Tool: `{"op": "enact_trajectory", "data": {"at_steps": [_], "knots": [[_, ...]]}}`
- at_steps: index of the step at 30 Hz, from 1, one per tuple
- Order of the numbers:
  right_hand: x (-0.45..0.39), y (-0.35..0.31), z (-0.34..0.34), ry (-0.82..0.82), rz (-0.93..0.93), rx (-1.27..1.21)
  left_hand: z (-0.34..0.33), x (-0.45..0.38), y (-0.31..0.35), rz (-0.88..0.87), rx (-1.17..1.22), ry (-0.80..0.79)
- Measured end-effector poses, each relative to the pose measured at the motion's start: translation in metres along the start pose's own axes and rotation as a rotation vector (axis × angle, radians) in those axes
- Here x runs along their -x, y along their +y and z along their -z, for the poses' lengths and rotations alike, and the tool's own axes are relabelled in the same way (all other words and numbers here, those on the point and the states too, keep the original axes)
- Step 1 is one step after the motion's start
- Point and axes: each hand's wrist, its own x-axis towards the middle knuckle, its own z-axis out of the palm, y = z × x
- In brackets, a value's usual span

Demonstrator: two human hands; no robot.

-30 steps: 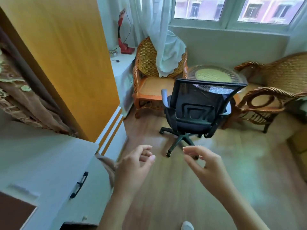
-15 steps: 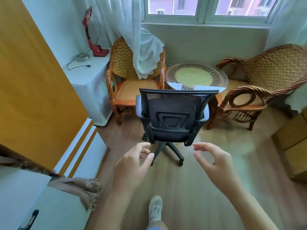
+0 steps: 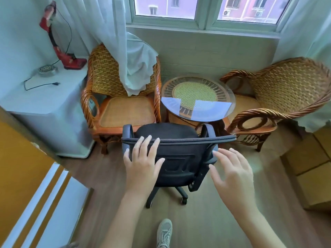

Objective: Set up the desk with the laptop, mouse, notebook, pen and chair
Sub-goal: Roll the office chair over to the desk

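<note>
A black mesh office chair [image 3: 180, 158] on castors stands on the wooden floor just in front of me, its back towards me. My left hand [image 3: 143, 163] is spread open over the left part of the backrest, fingertips at its top edge. My right hand [image 3: 232, 172] is open with fingers apart, close to the right side of the backrest; I cannot tell if it touches. The laptop, mouse, notebook, pen and desk are out of view.
Behind the office chair stand a round glass-topped rattan table [image 3: 198, 97] and two rattan armchairs [image 3: 121, 97] [image 3: 279, 97]. A white cabinet [image 3: 48, 106] with a red appliance [image 3: 59, 42] is at the left, a yellow wardrobe [image 3: 26, 167] nearer left, cardboard boxes [image 3: 311, 169] at right.
I have walked up to the office chair, which is now much closer. Both hands have opened and reached forward, the left one landing on the backrest.
</note>
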Motion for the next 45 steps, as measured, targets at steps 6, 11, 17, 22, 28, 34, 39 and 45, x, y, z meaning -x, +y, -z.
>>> {"op": "enact_trajectory", "data": {"at_steps": [6,11,17,22,28,34,39,45], "knots": [[-0.074,-0.008,-0.063,-0.156,-0.042,0.079,-0.05,-0.067,-0.025,-0.011,0.007,-0.156],[-0.095,-0.001,-0.095,-0.356,-0.054,0.137,-0.067,-0.074,-0.035,-0.023,0.111,-0.242],[-0.098,0.009,-0.094,-0.421,0.02,0.144,-0.066,-0.068,-0.035,0.023,0.106,-0.253],[-0.096,0.011,-0.079,-0.545,0.018,0.113,-0.06,-0.057,-0.025,0.071,0.149,-0.261],[-0.068,0.018,-0.061,-0.611,0.104,0.115,-0.043,-0.017,-0.007,0.127,0.153,-0.269],[-0.029,0.021,-0.04,-0.644,0.246,0.118,-0.012,0.045,0.017,0.226,0.112,-0.286],[-0.017,0.039,-0.019,-0.674,0.334,0.044,0.008,0.095,0.056,0.348,0.084,-0.282],[0.023,0.056,0.01,-0.695,0.375,-0.015,0.024,0.157,0.095,0.401,0.047,-0.238]]}}
